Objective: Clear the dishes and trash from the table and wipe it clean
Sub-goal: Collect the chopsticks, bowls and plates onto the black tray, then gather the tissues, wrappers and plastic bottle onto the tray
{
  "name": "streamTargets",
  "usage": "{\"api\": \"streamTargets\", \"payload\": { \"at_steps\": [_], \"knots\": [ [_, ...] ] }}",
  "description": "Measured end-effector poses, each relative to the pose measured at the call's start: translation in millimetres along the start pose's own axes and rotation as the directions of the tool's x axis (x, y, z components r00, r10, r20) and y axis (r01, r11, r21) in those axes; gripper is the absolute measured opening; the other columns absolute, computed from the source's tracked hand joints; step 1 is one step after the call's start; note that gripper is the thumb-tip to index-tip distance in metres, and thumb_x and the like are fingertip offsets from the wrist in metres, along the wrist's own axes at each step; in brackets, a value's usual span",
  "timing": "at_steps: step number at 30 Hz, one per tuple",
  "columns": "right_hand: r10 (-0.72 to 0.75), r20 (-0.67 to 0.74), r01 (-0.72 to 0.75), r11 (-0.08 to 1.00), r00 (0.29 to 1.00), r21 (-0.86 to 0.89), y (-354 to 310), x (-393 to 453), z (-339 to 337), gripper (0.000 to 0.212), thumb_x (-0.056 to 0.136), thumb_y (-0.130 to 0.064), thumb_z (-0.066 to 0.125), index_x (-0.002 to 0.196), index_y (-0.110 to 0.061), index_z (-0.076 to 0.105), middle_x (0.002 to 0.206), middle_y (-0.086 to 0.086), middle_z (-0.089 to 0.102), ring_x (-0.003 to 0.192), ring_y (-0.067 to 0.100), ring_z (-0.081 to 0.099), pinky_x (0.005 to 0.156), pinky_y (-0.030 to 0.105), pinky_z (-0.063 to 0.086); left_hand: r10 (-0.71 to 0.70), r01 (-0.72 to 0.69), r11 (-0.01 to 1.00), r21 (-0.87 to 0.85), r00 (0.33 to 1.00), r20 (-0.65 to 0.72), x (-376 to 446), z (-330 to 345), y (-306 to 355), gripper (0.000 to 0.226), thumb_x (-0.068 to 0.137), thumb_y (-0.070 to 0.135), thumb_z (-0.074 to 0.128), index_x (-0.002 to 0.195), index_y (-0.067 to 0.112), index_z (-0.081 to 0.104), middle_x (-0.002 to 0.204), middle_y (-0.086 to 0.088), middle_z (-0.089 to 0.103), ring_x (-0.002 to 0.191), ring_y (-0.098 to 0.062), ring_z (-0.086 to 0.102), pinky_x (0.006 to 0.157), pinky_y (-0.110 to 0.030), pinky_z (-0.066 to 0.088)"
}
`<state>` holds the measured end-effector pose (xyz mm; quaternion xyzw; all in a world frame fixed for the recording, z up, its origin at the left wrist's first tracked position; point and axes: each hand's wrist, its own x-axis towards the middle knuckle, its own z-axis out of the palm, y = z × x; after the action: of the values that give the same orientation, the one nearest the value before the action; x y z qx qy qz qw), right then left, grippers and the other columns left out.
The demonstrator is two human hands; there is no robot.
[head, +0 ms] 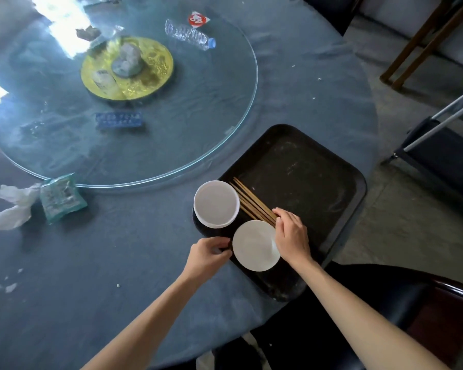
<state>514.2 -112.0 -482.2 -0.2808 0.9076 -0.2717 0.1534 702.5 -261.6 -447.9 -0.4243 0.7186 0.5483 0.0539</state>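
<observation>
right hand (291, 233) curls on the near ends of the chopsticks (251, 201) in the black tray (305, 166), their long axis running up-left beside the bowl (216, 203). left hand (207, 252) pinches the tray's near-left rim beside the white plate (255, 245). green packet (62, 197) lies far left, nearer the left hand.

Premises appear to be a restaurant dining room: round clothed table (318, 108), glass turntable (211, 124), black serving tray (353, 188).

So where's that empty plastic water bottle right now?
The plastic water bottle lies on its side at the far edge of the glass turntable, just below a red-and-white packet and right of the gold plate.
</observation>
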Motion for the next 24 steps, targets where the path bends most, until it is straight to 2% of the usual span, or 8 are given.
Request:
{"api": "streamTargets", "payload": {
  "at_steps": [2,4,6,9,14,19,21,24],
  "knots": [
    [-0.004,-0.037,0.005,1.0,0.999,0.023,-12,7,-9,0.036,0.106,-0.017,0.041,0.136,-0.015,0.06,0.14,0.006,0.061,0.131,0.024,0.053,0.107,0.041,0.043,0.006,-0.004,0.999,0.04,0.999,-0.042,-7,-18,-5,0.03,0.077,0.038,0.072,0.105,0.032,0.078,0.101,0.02,0.076,0.088,0.0,0.07,0.088,-0.029,0.057],
    [-0.041,-0.057,0.043,0.998,0.998,0.042,-34,19,-19,0.037,0.107,-0.021,0.041,0.139,-0.016,0.057,0.145,0.005,0.057,0.135,0.022,0.049,0.11,0.038,0.038,0.043,-0.034,0.996,0.081,0.992,-0.115,-12,-44,-12,0.023,0.074,0.047,0.068,0.092,0.036,0.077,0.09,0.028,0.074,0.078,0.005,0.07,0.082,-0.03,0.058],
    [-0.113,-0.073,0.117,0.992,0.991,0.054,-64,33,-26,0.038,0.107,-0.023,0.041,0.142,-0.017,0.055,0.148,0.005,0.054,0.138,0.021,0.046,0.112,0.036,0.035,0.098,-0.07,0.989,0.129,0.971,-0.22,-15,-76,-19,0.024,0.072,0.052,0.067,0.087,0.036,0.075,0.084,0.027,0.073,0.072,0.004,0.068,0.078,-0.03,0.058],
    [-0.209,-0.077,0.214,0.974,0.975,0.067,-119,54,-23,0.047,0.105,-0.033,0.037,0.145,-0.016,0.052,0.153,0.005,0.049,0.144,0.021,0.04,0.117,0.038,0.03,0.218,-0.102,0.95,0.297,0.895,-0.39,-16,-132,-31,0.051,0.071,0.066,0.058,0.106,0.033,0.076,0.104,0.018,0.073,0.094,-0.009,0.066,0.087,-0.03,0.054],
    [-0.369,-0.03,0.37,0.926,0.929,0.076,-220,66,19,0.057,0.098,-0.043,0.037,0.148,-0.016,0.051,0.157,0.008,0.044,0.147,0.023,0.037,0.119,0.038,0.027,0.293,-0.039,0.9,0.433,0.791,-0.538,-20,-234,-60,0.07,0.073,0.064,0.058,0.138,0.037,0.058,0.145,0.011,0.054,0.136,-0.02,0.04,0.111,-0.036,0.041],
    [-0.424,0.139,0.417,0.906,0.895,0.075,-306,49,96,0.056,0.099,-0.029,0.054,0.152,-0.017,0.043,0.162,0.01,0.035,0.147,0.024,0.035,0.118,0.035,0.027,0.234,0.093,0.878,0.47,0.773,-0.59,-23,-328,-120,0.087,0.069,0.069,0.049,0.149,0.034,0.045,0.161,-0.001,0.035,0.152,-0.031,0.019,0.125,-0.04,0.016],
    [-0.404,0.224,0.393,0.915,0.887,0.09,-337,41,133,0.058,0.098,-0.023,0.06,0.152,-0.017,0.042,0.157,0.013,0.038,0.144,0.027,0.039,0.115,0.035,0.031,0.167,0.126,0.896,0.426,0.793,-0.586,-21,-361,-147,0.091,0.068,0.067,0.048,0.151,0.03,0.043,0.162,-0.004,0.033,0.152,-0.033,0.018,0.124,-0.042,0.018],
    [-0.291,0.35,0.277,0.956,0.89,0.09,-379,33,192,0.06,0.097,-0.028,0.063,0.152,-0.024,0.041,0.145,0.011,0.048,0.129,0.028,0.053,0.105,0.037,0.042,0.06,0.155,0.926,0.345,0.84,-0.539,-9,-406,-183,0.087,0.073,0.055,0.057,0.153,0.027,0.039,0.163,-0.003,0.029,0.151,-0.03,0.018,0.12,-0.042,0.025]
  ]
}}
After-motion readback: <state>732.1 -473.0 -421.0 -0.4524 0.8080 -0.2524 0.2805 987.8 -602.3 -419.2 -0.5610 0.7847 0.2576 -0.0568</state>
